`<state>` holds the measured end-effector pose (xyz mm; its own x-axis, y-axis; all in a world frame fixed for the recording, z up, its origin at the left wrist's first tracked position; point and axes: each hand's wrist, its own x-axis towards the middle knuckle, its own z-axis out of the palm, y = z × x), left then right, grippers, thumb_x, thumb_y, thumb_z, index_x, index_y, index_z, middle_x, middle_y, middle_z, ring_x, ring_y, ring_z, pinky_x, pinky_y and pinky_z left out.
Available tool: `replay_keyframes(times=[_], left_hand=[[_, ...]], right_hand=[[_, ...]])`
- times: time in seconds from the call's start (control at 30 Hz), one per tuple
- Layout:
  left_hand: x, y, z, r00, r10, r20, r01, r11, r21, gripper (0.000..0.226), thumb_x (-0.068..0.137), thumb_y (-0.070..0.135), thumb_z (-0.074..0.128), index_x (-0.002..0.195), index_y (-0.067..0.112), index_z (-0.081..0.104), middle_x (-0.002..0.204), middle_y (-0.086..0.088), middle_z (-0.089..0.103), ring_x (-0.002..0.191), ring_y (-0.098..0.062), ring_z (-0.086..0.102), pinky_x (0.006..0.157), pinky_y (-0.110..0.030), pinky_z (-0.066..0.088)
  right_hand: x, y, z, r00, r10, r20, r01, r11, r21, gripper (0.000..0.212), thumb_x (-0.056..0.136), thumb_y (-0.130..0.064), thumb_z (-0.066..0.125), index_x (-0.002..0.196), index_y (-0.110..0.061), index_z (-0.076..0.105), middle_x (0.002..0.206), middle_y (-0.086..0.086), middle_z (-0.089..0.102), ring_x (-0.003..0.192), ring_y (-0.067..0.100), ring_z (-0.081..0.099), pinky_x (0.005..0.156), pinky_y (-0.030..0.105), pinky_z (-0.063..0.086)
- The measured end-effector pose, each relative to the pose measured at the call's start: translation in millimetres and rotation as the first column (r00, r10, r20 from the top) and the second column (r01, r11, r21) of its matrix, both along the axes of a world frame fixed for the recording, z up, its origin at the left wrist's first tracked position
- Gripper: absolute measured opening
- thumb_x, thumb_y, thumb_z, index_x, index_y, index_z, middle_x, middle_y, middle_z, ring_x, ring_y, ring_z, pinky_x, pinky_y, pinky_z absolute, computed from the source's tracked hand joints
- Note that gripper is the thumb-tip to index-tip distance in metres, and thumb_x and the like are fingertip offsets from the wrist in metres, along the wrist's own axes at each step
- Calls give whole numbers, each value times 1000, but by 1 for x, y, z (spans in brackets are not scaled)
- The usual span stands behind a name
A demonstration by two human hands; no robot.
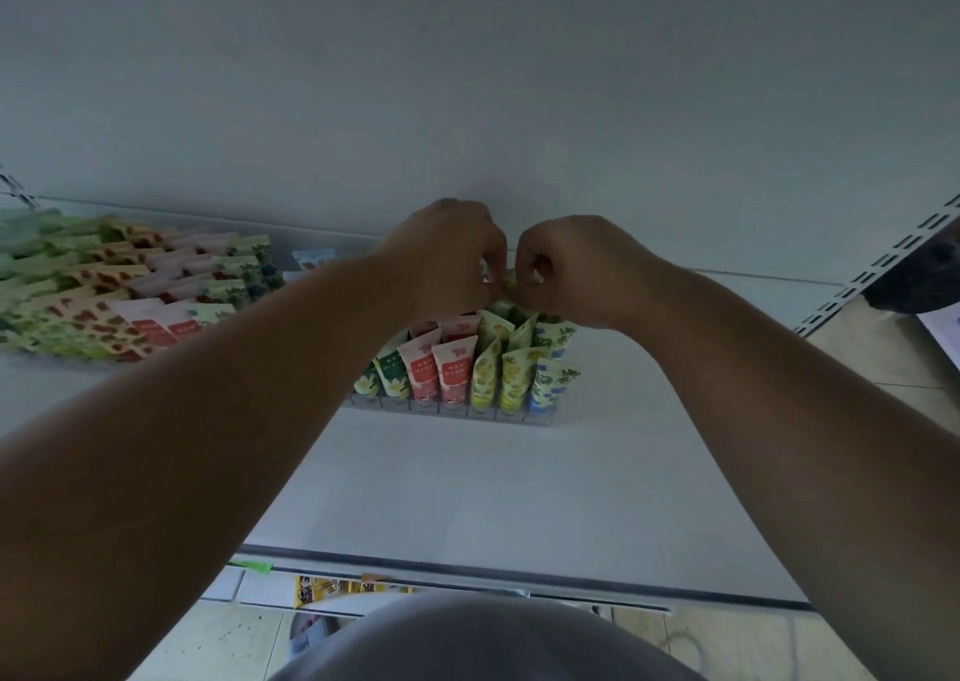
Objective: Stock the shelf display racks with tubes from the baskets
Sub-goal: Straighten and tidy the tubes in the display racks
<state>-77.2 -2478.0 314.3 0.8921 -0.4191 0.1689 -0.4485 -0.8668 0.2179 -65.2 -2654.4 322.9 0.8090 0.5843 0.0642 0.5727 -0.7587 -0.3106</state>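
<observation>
Head view: both bare forearms reach forward over a white shelf and the two hands meet near the centre of the frame, knuckles almost touching. The left hand has its fingers curled down and pinches the top edge of a green-patterned tube at the back of the clear display rack. The right hand is curled the same way, at 3 o'clock from the left hand, and pinches the same tube top from the other side; only a small piece of the tube shows between the fingers.

The rack stands at 6 o'clock from the hands, on the shelf, and holds tubes upright in rows, caps down. From 9 o'clock to 3 o'clock along its front run dark green tubes, red tubes, yellow tubes and blue-flowered tubes. The rows behind them lean back toward the hands.

At 9 o'clock from the hands, well apart from the rack, a second, larger block of tubes fills the left part of the shelf, in green, brown-spotted, pink and blue-patterned columns. A slotted shelf upright rises at 3 o'clock. At 6 o'clock, below the shelf edge, a yellow packet lies on a lower level, beside the person's grey shirt.
</observation>
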Motion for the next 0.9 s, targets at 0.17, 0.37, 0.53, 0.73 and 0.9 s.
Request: replay_keyframes(times=[0.17, 0.37, 0.53, 0.73, 0.9], left_hand=[[-2, 10, -5, 997, 80, 21, -79, 997, -26, 15, 71, 27, 70, 86, 25, 69, 95, 2, 55, 98, -22, 55, 80, -29, 38], [-5, 12, -4, 995, 101, 0, -101, 995, 5, 4, 72, 28, 71, 75, 26, 69, 95, 1, 56, 96, -22, 55, 75, -26, 36], [-6, 14, -2, 995, 95, -13, -95, 995, 12, 7, 76, 26, 66, 82, 26, 70, 95, 4, 52, 100, -20, 53, 77, -24, 32], [-12, 11, 1, 999, 39, 16, -37, 995, -93, 13, 76, 22, 67, 88, 24, 72, 99, 2, 57, 98, -17, 52, 78, -22, 31], [-9, 5, 0, 999, 31, 9, -30, 999, -35, 5, 75, 26, 71, 79, 24, 72, 96, 1, 58, 96, -19, 55, 79, -23, 34]], right_hand=[[1, 13, -7, 1000, 19, 17, -19, 1000, -9, 6, 77, -16, 68, 79, -11, 72, 72, -1, 60, 70, 20, 58, 62, 28, 43], [1, 6, -2, 999, 50, -22, -51, 998, -34, 9, 77, -15, 69, 73, -22, 66, 64, -13, 49, 62, 11, 49, 60, 24, 32], [-1, 10, 2, 993, 120, -13, -120, 992, -47, 8, 76, -14, 71, 74, -22, 70, 60, -14, 45, 56, 0, 43, 52, 22, 29], [-2, 4, 4, 997, 76, 33, -77, 997, 33, 7, 82, -22, 72, 89, -22, 71, 61, -16, 45, 56, -3, 42, 52, 19, 28], [1, -10, 2, 999, 15, -29, -16, 1000, -18, 3, 82, -22, 71, 84, -20, 70, 67, -16, 51, 62, 3, 49, 56, 21, 32]])
